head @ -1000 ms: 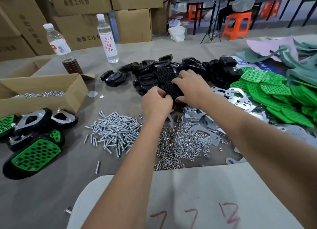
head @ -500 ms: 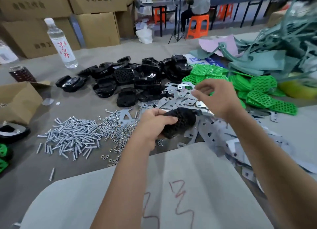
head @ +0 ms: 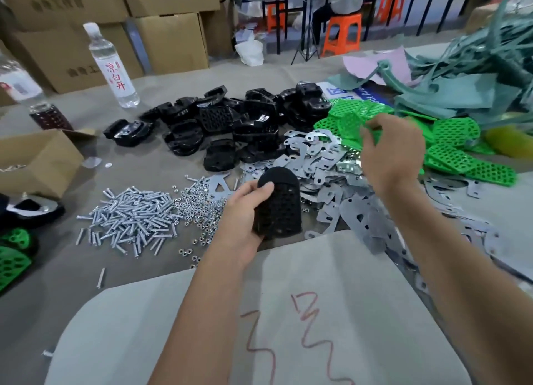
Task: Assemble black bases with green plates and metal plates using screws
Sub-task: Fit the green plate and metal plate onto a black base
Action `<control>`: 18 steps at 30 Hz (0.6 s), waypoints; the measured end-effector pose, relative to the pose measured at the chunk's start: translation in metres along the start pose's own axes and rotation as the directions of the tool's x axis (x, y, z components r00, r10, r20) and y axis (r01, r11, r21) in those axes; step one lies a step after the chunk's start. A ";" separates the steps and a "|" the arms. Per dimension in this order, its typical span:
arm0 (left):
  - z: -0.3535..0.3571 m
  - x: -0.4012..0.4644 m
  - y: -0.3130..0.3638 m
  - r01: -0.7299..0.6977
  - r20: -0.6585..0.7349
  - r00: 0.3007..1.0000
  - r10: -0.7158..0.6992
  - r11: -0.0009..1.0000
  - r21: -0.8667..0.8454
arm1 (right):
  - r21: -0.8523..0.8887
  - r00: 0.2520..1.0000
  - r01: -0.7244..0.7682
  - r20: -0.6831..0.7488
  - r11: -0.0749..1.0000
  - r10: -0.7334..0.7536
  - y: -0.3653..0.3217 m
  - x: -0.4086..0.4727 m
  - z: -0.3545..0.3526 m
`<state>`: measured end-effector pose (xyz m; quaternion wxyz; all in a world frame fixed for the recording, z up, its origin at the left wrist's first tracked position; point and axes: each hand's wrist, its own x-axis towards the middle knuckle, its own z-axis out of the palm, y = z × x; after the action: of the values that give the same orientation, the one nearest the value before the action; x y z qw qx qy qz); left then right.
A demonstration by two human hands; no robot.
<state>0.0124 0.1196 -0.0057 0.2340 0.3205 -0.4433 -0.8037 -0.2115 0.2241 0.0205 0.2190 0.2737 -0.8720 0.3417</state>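
Note:
My left hand [head: 240, 211] grips a black perforated base [head: 278, 204], held upright above the near edge of the metal plates [head: 326, 165]. My right hand [head: 393, 151] is over the green plates [head: 455, 142] and pinches the edge of one green plate [head: 356, 125]. More black bases [head: 230, 125] lie piled at the centre back. Screws [head: 135, 217] and small nuts [head: 199, 209] are heaped to the left of my left hand.
A grey sheet with red marks [head: 288, 327] lies nearest me. Finished assemblies [head: 17, 240] sit at the far left beside an open cardboard box [head: 37, 160]. Two bottles [head: 111, 67] stand at the back left. Green scraps [head: 476, 82] pile up at the right.
My left hand has pulled a black base out of the pile and now holds it upright. My right hand has left the base and reached right to a green plate.

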 end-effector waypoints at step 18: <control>-0.062 0.002 0.014 -0.423 -0.335 0.800 0.498 0.863 0.275 | 0.845 0.828 -0.385 0.494 0.372 -0.265 -0.095 -0.117 0.029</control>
<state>0.0571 0.0765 -0.0186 0.4764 0.3786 -0.5247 -0.5953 -0.0691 0.1832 -0.0199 -0.2497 0.4002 -0.5595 0.6815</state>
